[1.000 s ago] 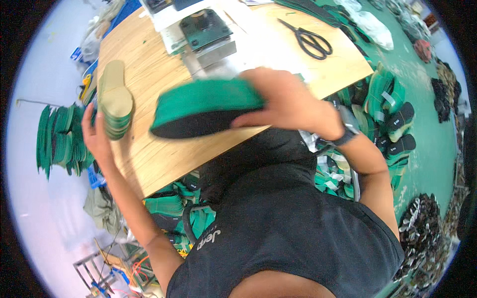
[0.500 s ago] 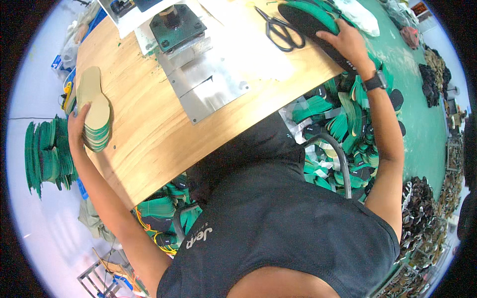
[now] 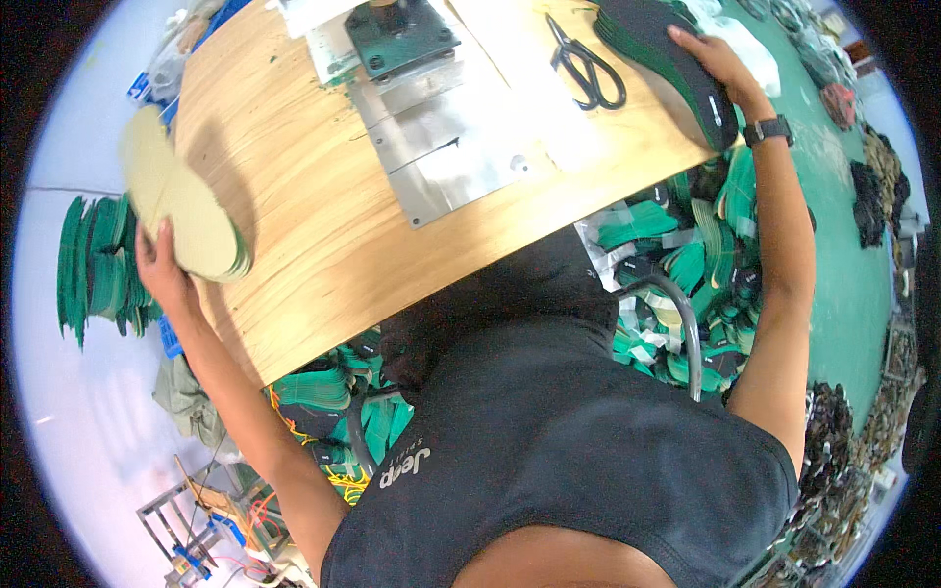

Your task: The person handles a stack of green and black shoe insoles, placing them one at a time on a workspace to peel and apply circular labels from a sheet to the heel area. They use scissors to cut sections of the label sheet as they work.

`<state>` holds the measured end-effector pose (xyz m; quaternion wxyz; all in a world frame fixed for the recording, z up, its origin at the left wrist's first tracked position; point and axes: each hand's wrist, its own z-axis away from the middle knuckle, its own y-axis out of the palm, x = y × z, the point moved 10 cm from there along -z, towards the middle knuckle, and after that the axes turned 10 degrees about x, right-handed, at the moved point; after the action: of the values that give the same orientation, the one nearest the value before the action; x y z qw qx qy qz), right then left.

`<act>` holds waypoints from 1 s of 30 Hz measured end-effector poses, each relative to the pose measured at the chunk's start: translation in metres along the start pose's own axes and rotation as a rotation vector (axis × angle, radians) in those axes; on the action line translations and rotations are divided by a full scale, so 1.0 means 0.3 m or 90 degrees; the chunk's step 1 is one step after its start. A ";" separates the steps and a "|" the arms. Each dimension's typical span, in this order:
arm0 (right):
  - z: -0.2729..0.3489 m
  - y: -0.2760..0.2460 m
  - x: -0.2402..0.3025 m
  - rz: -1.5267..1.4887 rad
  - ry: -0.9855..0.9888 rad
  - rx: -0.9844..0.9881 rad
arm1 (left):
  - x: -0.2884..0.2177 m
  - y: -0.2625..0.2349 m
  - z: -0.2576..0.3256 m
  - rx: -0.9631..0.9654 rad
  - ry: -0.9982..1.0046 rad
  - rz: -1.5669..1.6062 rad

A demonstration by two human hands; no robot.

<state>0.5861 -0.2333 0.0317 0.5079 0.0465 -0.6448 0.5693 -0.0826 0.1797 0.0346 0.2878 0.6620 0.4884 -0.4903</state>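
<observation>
My left hand [image 3: 167, 269] is closed on the edge of a stack of cream-faced insoles [image 3: 184, 211], tilted at the wooden table's left edge. Green layers show along the stack's lower end. Over at the table's far right, my right hand [image 3: 720, 64] rests with its thumb and fingers on black insoles with green edges [image 3: 667, 73]; part of the grip is hidden. Black-handled scissors [image 3: 588, 78] lie just left of those insoles. Between my hands, a metal plate [image 3: 446, 162] sits on the table below a dark press block [image 3: 402, 41].
Bundles of green and black insoles [image 3: 706, 255] are heaped beyond the wooden table's [image 3: 284, 265] near right edge, beside a curved metal chair tube [image 3: 676, 294]. Another green stack [image 3: 98, 265] stands off its left side. A white plastic bag [image 3: 750, 54] lies at the far right.
The cream stack in my left hand has lifted and tilted, its far end swinging left. The black insoles at my right hand now show their dark top face. The whole view has shifted slightly.
</observation>
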 end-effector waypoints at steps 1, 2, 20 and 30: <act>-0.015 -0.005 0.027 -0.033 -0.015 0.030 | -0.005 -0.044 0.032 -0.035 0.007 0.054; -0.043 -0.010 0.044 -0.073 -0.034 0.060 | -0.053 -0.065 0.058 -0.033 0.026 0.080; 0.685 0.746 1.117 -0.115 -0.881 -0.119 | -0.314 0.504 0.401 0.055 0.077 0.195; 0.707 0.789 1.024 -0.162 -0.849 -0.051 | -0.233 0.624 0.507 0.258 -0.083 0.229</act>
<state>0.1599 -0.1576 0.1213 0.0656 0.4441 -0.8303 0.3303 0.0324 -0.0435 0.0276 0.2629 0.7490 0.2356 -0.5607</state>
